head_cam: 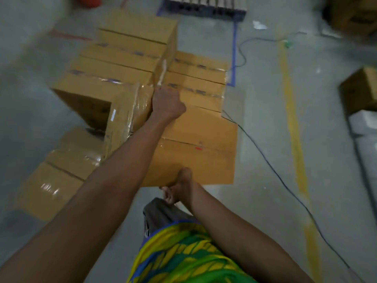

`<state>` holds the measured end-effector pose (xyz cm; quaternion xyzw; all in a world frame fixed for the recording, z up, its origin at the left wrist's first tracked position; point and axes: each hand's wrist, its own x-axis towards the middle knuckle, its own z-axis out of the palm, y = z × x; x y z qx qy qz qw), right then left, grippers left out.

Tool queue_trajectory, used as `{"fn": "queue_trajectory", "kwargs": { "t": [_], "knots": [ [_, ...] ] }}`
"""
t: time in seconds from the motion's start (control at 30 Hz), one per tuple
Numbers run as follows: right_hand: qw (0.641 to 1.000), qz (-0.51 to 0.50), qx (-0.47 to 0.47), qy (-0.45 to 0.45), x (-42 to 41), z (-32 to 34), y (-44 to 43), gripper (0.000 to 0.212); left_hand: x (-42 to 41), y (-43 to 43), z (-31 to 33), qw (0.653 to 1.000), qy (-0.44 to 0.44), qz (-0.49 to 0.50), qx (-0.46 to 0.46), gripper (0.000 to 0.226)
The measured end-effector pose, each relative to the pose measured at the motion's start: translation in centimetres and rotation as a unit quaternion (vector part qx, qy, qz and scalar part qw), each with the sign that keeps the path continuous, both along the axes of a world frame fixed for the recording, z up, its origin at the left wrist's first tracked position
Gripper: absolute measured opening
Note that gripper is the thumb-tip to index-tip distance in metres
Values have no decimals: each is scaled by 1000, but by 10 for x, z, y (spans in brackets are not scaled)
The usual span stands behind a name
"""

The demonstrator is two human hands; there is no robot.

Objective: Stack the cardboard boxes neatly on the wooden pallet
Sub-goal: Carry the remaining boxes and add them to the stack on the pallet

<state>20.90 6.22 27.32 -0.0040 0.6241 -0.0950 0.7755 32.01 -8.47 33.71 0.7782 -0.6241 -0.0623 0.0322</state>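
Head view: grips cardboard box [201, 144] by its far edge with left hand [167, 104], pinches near edge with right hand [180, 185], beside stacked boxes [126, 58].

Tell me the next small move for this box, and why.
Probably lower the carried box forward onto the lower row, flush against the taller stack. The left grip holds its far edge, the right grip its near edge, and that row lies directly ahead.

Cardboard boxes [130, 58] matt brown, glossy clear tape on seams; concrete floor [265, 139] grey, dull.
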Motion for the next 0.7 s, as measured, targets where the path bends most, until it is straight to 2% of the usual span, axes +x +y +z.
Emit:
{"fn": "queue_trajectory", "kwargs": {
  "t": [0.03,0.1,0.23,0.37,0.57,0.7],
  "knots": [
    [999,-21,28,-9,-9,0,-22,41,-11,-26,0,1000,20,-6,-10,33],
    [996,-73,23,38,-33,-5,-64,38,-32,-72,0,999,46,-13,-18,34],
    [979,-178,-43,86,-70,-8,-141,28,-69,-158,-8,998,46,-25,-23,34],
    [962,-190,-86,176,-106,-23,-236,55,-99,-252,-21,999,46,-4,-11,40],
    [946,-37,-203,251,-185,-23,-407,87,-131,-395,-20,994,43,104,1,45],
    [914,51,-266,302,-226,-16,-527,92,-137,-475,-9,981,80,177,19,41]
  ]
}}
